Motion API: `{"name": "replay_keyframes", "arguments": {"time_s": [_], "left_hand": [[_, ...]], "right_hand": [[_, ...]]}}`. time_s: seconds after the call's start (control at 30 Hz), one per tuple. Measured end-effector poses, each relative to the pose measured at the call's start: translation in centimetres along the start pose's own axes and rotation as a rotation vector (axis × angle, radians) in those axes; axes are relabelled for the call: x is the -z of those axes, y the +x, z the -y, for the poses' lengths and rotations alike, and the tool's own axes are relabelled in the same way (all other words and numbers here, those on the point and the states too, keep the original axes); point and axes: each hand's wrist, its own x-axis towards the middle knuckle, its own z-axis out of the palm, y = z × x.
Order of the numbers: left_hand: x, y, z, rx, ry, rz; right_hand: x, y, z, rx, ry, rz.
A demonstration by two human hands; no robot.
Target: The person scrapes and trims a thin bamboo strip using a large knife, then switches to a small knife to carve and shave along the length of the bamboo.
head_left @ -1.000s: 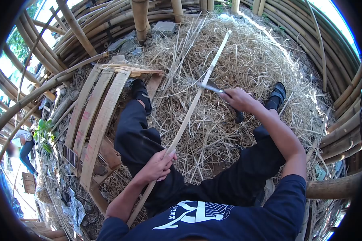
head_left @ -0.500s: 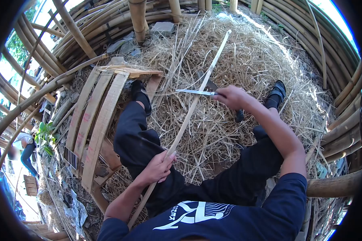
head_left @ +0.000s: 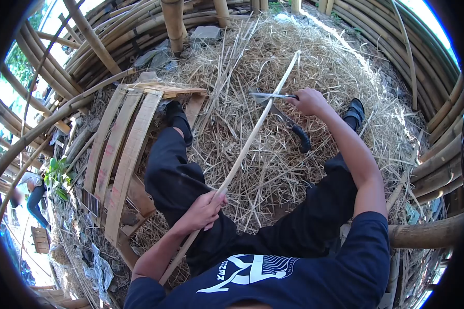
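A long pale bamboo strip [head_left: 250, 139] slants from beside my lower left side up over the shavings. My left hand [head_left: 203, 211] is wrapped round its lower part, over my left thigh. Farther up, my right hand [head_left: 309, 101] grips the dark handle of a knife [head_left: 274, 95], whose blade lies across the strip near its far end. Below that blade, a second tool with a black curved handle [head_left: 301, 138] rests on the shavings, its blade partly under the strip.
A slatted wooden crate [head_left: 123, 154] stands beside my left leg. Shavings [head_left: 340, 67] cover the ground between my feet. Bamboo poles [head_left: 397, 51] line both sides, and one thick pole [head_left: 428, 232] is at my right elbow. Another person [head_left: 33, 190] is bent over at the far left.
My right hand has moved the knife away from me, up the strip towards its far end. The strip's far end has shifted slightly right and down. My left hand keeps its hold.
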Motion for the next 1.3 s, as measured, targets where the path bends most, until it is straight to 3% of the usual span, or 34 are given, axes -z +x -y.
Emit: {"name": "replay_keyframes", "arguments": {"time_s": [0.07, 0.1, 0.13, 0.2, 0.23, 0.27, 0.3, 0.33, 0.4, 0.5, 0.53, 0.6, 0.63, 0.67, 0.73, 0.83, 0.87, 0.93, 0.97, 1.03, 1.07, 1.13, 1.2, 1.27, 1.3], "left_hand": [[0.0, 0.3, -0.3, 0.024, 0.002, 0.002], [-0.1, 0.3, -0.4, 0.016, 0.0, 0.004], [-0.1, 0.2, -0.4, 0.015, -0.009, 0.002], [0.1, 0.2, -0.7, 0.011, -0.011, -0.005], [0.0, 0.1, -0.7, 0.003, -0.01, -0.015], [-0.1, -0.2, -0.4, -0.001, -0.013, -0.023], [-0.1, -0.3, 0.0, 0.008, -0.018, -0.023], [0.0, 0.1, 0.3, 0.003, -0.005, -0.026], [0.3, 0.4, 0.1, -0.017, 0.012, -0.029], [0.0, 0.2, -0.1, 0.017, 0.011, -0.017], [-0.1, 0.2, -0.2, 0.013, 0.041, -0.033], [-0.1, 0.0, -0.3, 0.009, 0.076, -0.063], [-0.1, 0.0, -0.2, 0.003, 0.083, -0.065], [-0.1, -0.2, 0.0, 0.0, 0.089, -0.063], [0.0, 0.2, 0.3, -0.008, 0.094, -0.051], [0.1, 0.2, 0.1, -0.028, 0.144, -0.049], [0.0, 0.1, 0.2, -0.015, 0.19, -0.052], [0.0, 0.1, 0.1, -0.015, 0.181, -0.044], [0.1, 0.0, 0.1, -0.014, 0.164, -0.044], [-0.3, -0.3, -0.2, -0.015, 0.204, -0.066], [-0.4, -0.6, -0.2, -0.022, 0.246, -0.083], [0.1, -0.2, 0.5, -0.032, 0.254, -0.088], [-0.1, 0.4, 0.3, -0.063, 0.248, -0.085], [-0.6, -0.3, -0.3, -0.032, 0.341, -0.149], [-0.6, -0.3, -0.3, -0.028, 0.346, -0.146]], "right_hand": [[0.5, -1.8, 3.2, -0.093, 0.159, 0.096], [-0.4, -2.7, 3.7, 0.079, 0.175, 0.034], [-0.3, -3.5, 4.5, 0.212, 0.292, 0.159], [-0.6, -4.2, 5.7, 0.39, 0.175, 0.126], [0.4, -3.9, 5.7, 0.326, 0.227, 0.254], [-1.7, -1.8, 3.5, 0.266, 0.343, 0.178], [-2.1, -0.5, 1.8, 0.071, 0.404, 0.066], [0.2, -0.2, 1.0, -0.085, 0.111, 0.01], [0.6, -0.2, 0.8, -0.13, 0.135, 0.116], [-1.0, -3.3, 4.1, 0.174, 0.222, 0.097], [-1.5, -3.8, 4.4, 0.174, 0.224, 0.092], [-2.6, -3.8, 5.2, 0.474, 0.192, 0.173], [-0.7, -3.8, 5.2, 0.342, 0.22, 0.269], [-2.1, -2.2, 3.0, 0.235, 0.176, 0.099], [-0.1, -0.5, -0.1, -0.002, -0.031, 0.039], [-0.5, -2.7, 2.1, -0.049, 0.101, 0.082], [-1.4, -3.5, 2.7, 0.038, 0.215, 0.094], [-1.8, -4.6, 3.5, 0.359, 0.019, 0.155], [-1.7, -4.4, 3.4, 0.361, 0.023, 0.152], [-1.4, -3.7, 2.3, 0.151, 0.16, 0.143], [-1.8, -2.3, 0.1, -0.126, 0.274, 0.089], [-2.4, -1.4, -2.4, -0.005, 0.026, -0.05], [-2.0, -4.1, 1.5, -0.076, 0.157, -0.021], [-1.3, -5.5, 3.3, 0.033, 0.257, 0.045], [-1.3, -5.8, 4.0, 0.203, 0.177, 0.127]]}}
